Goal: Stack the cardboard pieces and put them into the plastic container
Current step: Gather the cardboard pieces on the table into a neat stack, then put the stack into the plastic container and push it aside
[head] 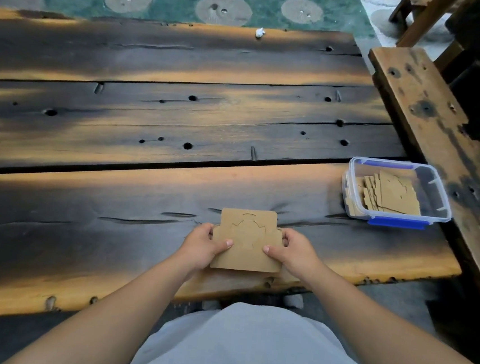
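Cardboard pieces [247, 241] sit squared in a stack near the front edge of the wooden table [146, 172], held from both sides — left hand [204, 245] and right hand [290, 252] each closed on an edge, thumbs on top. The plastic container [437, 186], well to the right, already holds other pieces [390, 193]. Stacking looks done — the transfer is left.

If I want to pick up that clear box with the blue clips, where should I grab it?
Grab the box by its two long side walls, with your hands coming down from above on each side. It stands upright and open, without a lid, near the table's right end, so nothing blocks the rim. Keep it level, because the cardboard pieces inside lie loose. Skip the blue clips; they look hinged.
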Available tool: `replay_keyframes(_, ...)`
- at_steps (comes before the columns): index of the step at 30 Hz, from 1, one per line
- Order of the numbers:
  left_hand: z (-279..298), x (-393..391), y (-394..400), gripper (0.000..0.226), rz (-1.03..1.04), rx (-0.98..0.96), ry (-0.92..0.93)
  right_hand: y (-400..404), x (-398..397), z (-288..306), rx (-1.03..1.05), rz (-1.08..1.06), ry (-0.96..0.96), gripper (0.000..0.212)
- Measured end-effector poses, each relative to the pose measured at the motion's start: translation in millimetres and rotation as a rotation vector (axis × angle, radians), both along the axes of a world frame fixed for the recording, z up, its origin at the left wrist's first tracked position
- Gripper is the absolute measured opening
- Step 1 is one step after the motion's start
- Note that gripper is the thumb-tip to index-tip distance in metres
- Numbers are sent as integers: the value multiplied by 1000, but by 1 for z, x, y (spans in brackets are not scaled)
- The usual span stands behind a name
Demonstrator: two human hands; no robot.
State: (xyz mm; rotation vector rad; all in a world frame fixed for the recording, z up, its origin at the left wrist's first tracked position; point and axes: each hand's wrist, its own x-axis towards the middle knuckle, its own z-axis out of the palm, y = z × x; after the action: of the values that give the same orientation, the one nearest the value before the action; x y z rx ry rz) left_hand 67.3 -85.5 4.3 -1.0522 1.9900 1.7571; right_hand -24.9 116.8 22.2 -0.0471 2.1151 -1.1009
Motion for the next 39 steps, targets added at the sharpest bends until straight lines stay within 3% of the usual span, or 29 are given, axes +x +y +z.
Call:
replay_keyframes(21, 25, -161, 192, 24, -78, -147, 21, 186, -136, 28, 46, -162, 125, 28)
replay_keyframes(30, 32, -258, 270, 26, -114, -245, 55, 255, -218, 34, 113, -232, 179, 41)
replay_keyframes(39, 9, -317, 304, 51, -108, -353, -40, 267, -276, 4, 250, -170, 186, 42)
